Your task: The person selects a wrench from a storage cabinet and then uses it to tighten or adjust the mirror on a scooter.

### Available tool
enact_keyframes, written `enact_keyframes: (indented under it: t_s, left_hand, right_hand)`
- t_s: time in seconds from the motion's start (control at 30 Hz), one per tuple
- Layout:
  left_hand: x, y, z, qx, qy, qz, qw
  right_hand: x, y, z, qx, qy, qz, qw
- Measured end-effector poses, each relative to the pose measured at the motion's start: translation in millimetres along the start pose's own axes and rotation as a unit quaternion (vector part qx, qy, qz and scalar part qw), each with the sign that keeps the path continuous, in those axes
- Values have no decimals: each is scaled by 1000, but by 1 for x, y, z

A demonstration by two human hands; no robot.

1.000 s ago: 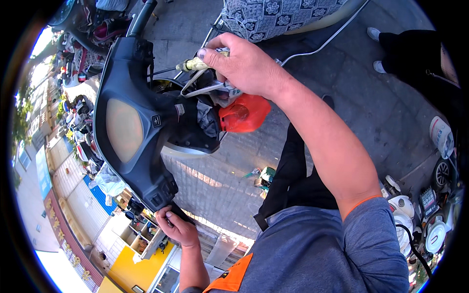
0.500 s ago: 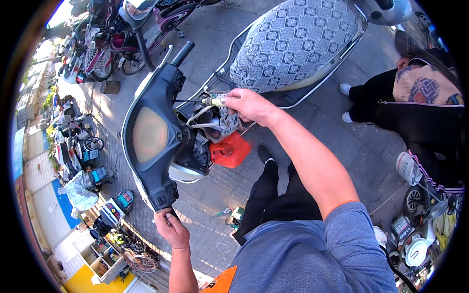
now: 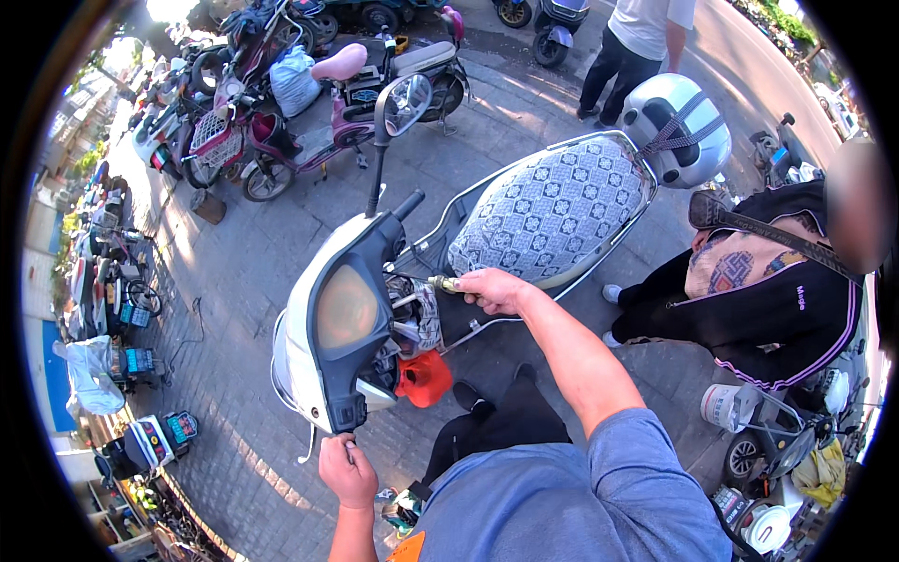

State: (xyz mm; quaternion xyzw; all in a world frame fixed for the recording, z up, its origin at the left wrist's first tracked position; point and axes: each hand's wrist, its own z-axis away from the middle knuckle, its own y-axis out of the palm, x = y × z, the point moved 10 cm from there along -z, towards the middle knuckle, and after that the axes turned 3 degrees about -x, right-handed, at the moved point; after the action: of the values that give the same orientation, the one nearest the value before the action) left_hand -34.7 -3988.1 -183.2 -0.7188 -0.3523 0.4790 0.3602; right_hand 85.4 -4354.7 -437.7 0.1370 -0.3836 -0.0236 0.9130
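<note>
A scooter with a white front (image 3: 304, 375) and dark handlebar panel (image 3: 382, 309) stands before me. My left hand (image 3: 348, 471) is closed on the near end of its handlebar. In my right hand (image 3: 492, 289) is a screwdriver with a pale yellowish handle (image 3: 444, 283); its thin dark shaft points left, toward the handlebar's rear side. Whether the tip touches anything, I cannot tell. Below the tool, a grey-patterned cloth bag (image 3: 427, 317) hangs behind the front panel. An orange-red plastic bag (image 3: 423, 378) is beneath it.
The scooter's seat wears a patterned cover (image 3: 552, 214), with a silver helmet (image 3: 676, 129) behind it. A mirror (image 3: 408, 103) rises from the far handlebar. To the right stands a person in a dark jacket (image 3: 787, 314), near a white bucket (image 3: 730, 406). Parked pink scooters (image 3: 318, 150) are far left.
The view has shifted, so the scooter sits lower and further right, and its mirror and the helmet show more fully. Both hands keep their holds.
</note>
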Motion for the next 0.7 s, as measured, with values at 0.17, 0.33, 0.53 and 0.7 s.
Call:
enact_keyframes:
  t_s: [0.17,0.33,0.53,0.7]
  left_hand:
    - [6,0,4,0,-21,-11,1000]
    - [5,-1,0,-11,-17,-34,999]
    - [3,-14,26,-2,-35,-161,986]
    - [5,-1,3,11,-47,-109,993]
  right_hand:
    - [57,9,38,-189,-316,339,866]
    - [-7,23,1,144,89,-239,956]
    - [37,28,-6,-73,-363,352,860]
    - [25,4,-8,63,-34,51,996]
